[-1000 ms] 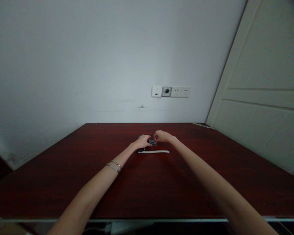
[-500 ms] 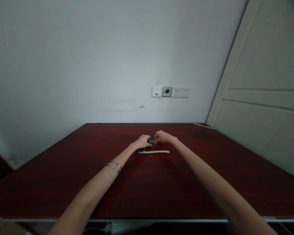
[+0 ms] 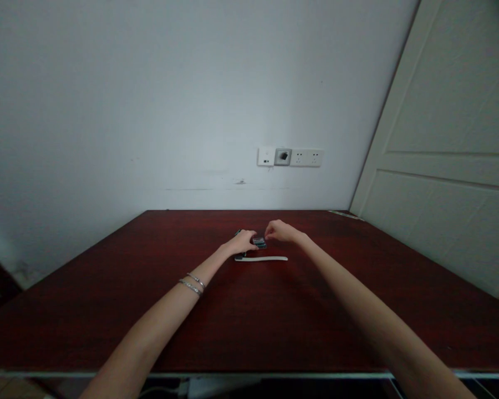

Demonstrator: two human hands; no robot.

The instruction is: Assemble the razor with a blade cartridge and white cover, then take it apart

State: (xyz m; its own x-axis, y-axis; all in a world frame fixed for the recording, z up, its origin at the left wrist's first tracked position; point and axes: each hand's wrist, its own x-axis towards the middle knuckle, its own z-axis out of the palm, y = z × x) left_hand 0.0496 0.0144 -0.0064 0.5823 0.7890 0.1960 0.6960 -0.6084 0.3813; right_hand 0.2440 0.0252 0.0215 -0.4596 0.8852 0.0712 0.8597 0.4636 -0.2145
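A small rectangular box [image 3: 259,243], dark with pale and greenish bands, lies on the table; its exact kind is too small to tell. My left hand [image 3: 243,240] grips its left end between thumb and fingers. Just to the right of the box, my right hand [image 3: 276,230] is closed in a pinch, apart from it; anything between those fingertips is hidden. A white strap-like strip [image 3: 264,259] with a dark left end lies in front of the box. Part of a dark object [image 3: 238,232] shows behind my left hand, mostly covered by it.
The dark red wooden table [image 3: 241,321] runs back to a pale wall [image 3: 208,111]. Wall sockets [image 3: 306,157] sit above its far edge. A white panelled door [image 3: 444,166] stands along the right side. A thin pale strip [image 3: 345,214] lies at the far right corner.
My right hand has moved slightly right and away from the box, so more of the box shows. My left hand stays in nearly the same place.
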